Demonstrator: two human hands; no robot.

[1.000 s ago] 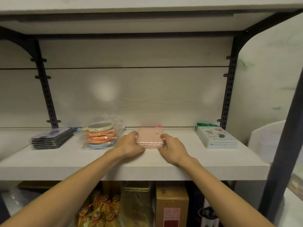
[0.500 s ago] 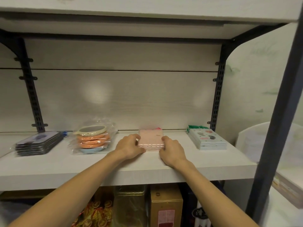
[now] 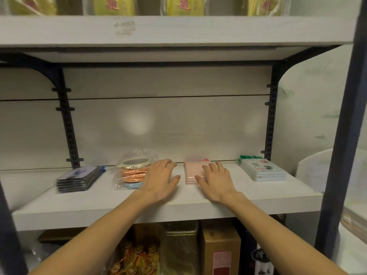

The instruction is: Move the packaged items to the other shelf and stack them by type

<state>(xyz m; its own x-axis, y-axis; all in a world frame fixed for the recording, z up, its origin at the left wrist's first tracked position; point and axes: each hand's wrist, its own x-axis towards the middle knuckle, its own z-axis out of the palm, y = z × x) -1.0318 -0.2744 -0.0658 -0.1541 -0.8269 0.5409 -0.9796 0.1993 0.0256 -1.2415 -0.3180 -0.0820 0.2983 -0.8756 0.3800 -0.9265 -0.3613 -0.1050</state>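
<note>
Your left hand (image 3: pixel 161 179) and right hand (image 3: pixel 215 180) have just let go of the pink stack (image 3: pixel 191 172), fingers now spread wide and empty, leaving it mid-shelf (image 3: pixel 258 197) between the orange packs (image 3: pixel 131 172) and the white packs (image 3: pixel 263 172), so that type looks placed.

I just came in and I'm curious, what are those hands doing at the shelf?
A person is sorting packets into piles on a white shelf. Four piles sit in a row: dark packets, orange rounds, pink packets and white cards. The left hand is open, between the orange and pink piles, holding nothing. The right hand is open too, fingers lying on the pink pile without gripping it.
</note>
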